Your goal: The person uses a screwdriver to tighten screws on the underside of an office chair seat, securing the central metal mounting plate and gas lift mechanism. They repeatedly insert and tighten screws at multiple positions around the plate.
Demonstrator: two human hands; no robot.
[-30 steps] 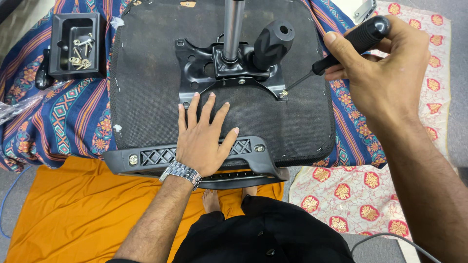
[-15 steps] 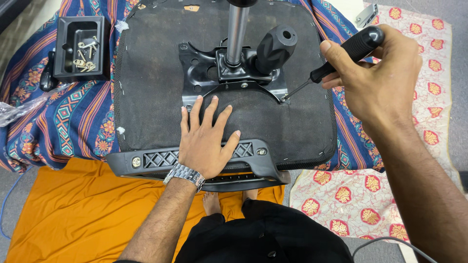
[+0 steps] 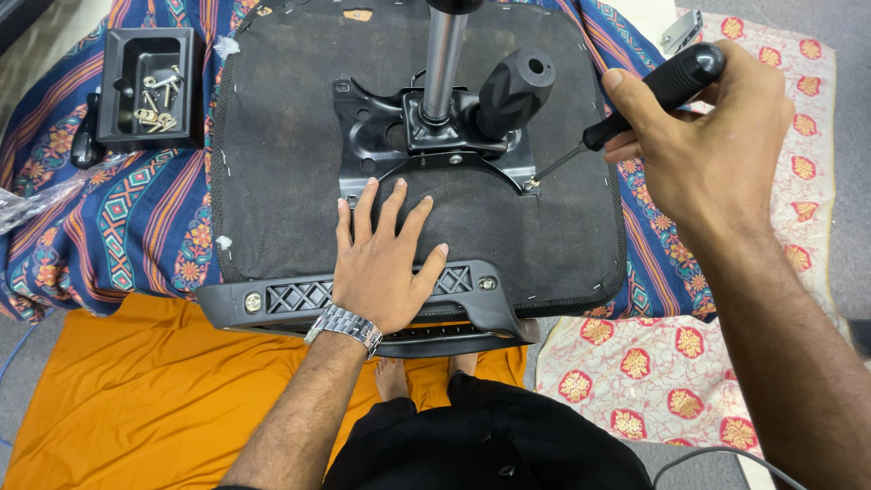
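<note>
An upturned office chair seat [image 3: 272,163] lies on a patterned blue cloth, its black metal mounting plate [image 3: 381,136] and gas-lift column [image 3: 443,54] pointing up. My left hand [image 3: 381,259] rests flat and spread on the seat's underside, just below the plate. My right hand [image 3: 717,145] grips the black handle of a screwdriver [image 3: 658,91]. Its tip sits on a screw [image 3: 529,184] at the plate's near right corner. A black knobbed lever [image 3: 513,91] sticks out beside the column.
A black tray [image 3: 186,86] holding several loose screws stands at the far left on the blue cloth [image 3: 136,218]. An orange cloth [image 3: 136,390] covers the floor near me, and a red-flowered cloth [image 3: 635,363] lies to the right. My foot [image 3: 392,377] shows below the seat.
The view has shifted slightly. My right hand still holds the screwdriver at the same screw, its grip turned a little. My left hand has stayed flat on the seat.
</note>
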